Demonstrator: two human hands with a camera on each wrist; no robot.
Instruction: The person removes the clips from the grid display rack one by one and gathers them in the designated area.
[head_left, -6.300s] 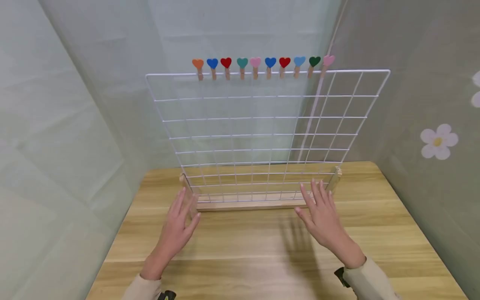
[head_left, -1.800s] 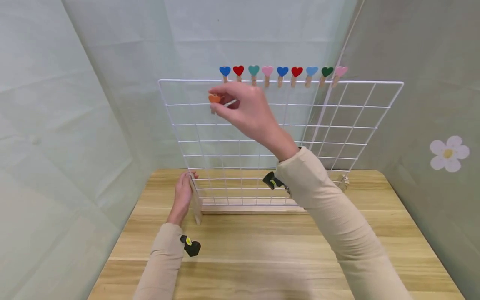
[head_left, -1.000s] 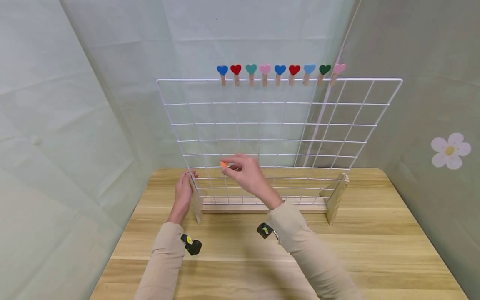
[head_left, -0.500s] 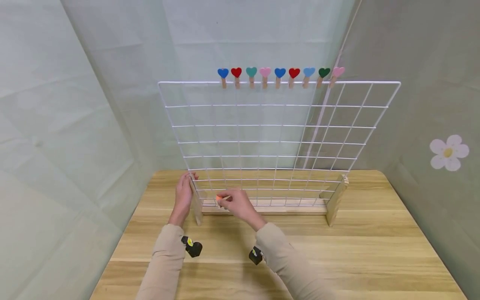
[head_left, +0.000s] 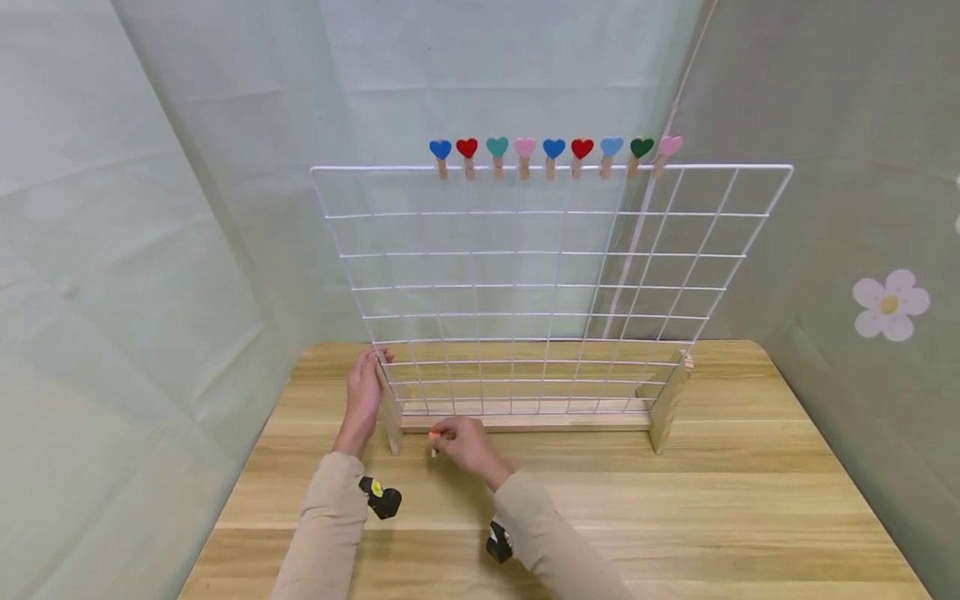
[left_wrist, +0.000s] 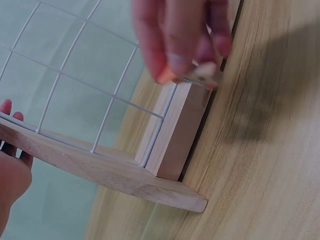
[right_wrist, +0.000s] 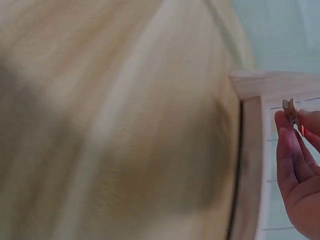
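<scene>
Orange heart-topped wooden clothespin (head_left: 432, 439) is pinched in right hand (head_left: 467, 442), low over wooden worktop (head_left: 720, 492). Lower it gently; left hand (head_left: 362, 398), fingers straight, steadies white wire grid stand (head_left: 551, 287).

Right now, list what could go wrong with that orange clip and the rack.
The right hand pinches the orange clip only at its fingertips just above the table; it could slip and bounce away. The wire rack stands tall on a narrow wooden base, steadied by the left hand alone; a bump might tip it.
</scene>
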